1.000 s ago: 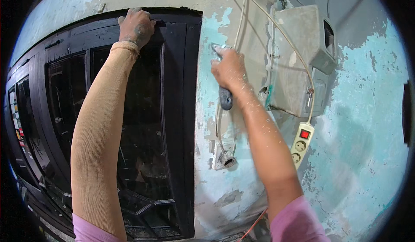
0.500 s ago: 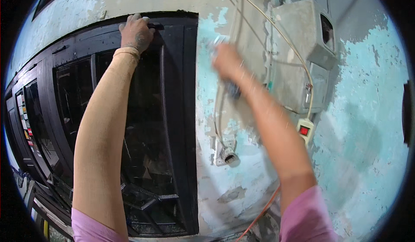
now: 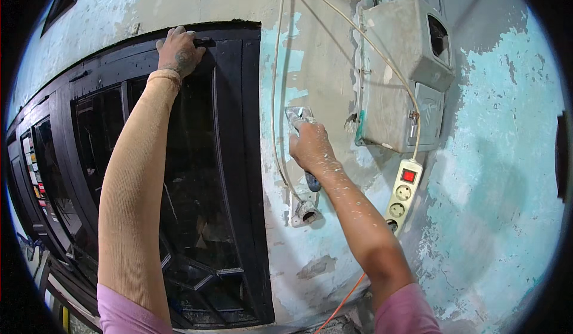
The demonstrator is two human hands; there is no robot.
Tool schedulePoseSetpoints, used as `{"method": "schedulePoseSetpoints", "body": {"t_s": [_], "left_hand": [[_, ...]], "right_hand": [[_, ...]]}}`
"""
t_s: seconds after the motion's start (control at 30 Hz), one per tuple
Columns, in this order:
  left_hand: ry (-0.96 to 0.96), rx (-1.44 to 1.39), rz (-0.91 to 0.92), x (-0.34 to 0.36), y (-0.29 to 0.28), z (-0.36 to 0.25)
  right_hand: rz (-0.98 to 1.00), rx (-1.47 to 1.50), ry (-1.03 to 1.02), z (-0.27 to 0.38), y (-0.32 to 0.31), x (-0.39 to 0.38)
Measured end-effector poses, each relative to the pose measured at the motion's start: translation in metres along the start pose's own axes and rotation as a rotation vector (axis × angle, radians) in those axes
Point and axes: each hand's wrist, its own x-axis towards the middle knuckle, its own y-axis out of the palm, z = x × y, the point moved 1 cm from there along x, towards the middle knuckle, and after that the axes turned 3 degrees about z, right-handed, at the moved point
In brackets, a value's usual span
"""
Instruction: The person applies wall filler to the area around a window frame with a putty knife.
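My right hand point(image 3: 311, 143) is closed round a scraper point(image 3: 296, 117). Its grey metal blade lies close to the peeling wall point(image 3: 322, 71), and the dark end of its handle pokes out below my fist. White flecks dot my right hand and forearm. High on the left, my left hand point(image 3: 181, 51) rests with spread fingers against the top of the black door frame point(image 3: 239, 95), beside a small dark latch-like piece point(image 3: 203, 41). A tan sleeve covers that arm up to the wrist.
A pale cable point(image 3: 276, 95) hangs down the wall to a round socket point(image 3: 306, 214). To the right are a grey meter box point(image 3: 388, 53) and a hanging cream power strip point(image 3: 404, 194) with a red switch. An orange cord point(image 3: 343, 303) runs low down.
My right hand with the scraper has moved down the wall, from a blurred position higher up. My left hand stays on the door frame. The view has shifted slightly.
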Motion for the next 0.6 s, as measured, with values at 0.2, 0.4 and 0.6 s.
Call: {"method": "schedulePoseSetpoints", "body": {"t_s": [0.2,0.4,0.6], "left_hand": [[-0.004,0.007,-0.013,0.002,-0.003,0.007],[0.007,-0.026,-0.100,0.001,0.006,-0.001],[-0.003,-0.053,-0.206,0.001,0.014,0.008]], "right_hand": [[-0.182,-0.028,-0.213,0.016,-0.024,0.048],[-0.231,-0.162,-0.228,0.029,-0.078,0.111],[-0.036,-0.130,-0.233,0.015,-0.041,0.042]]}}
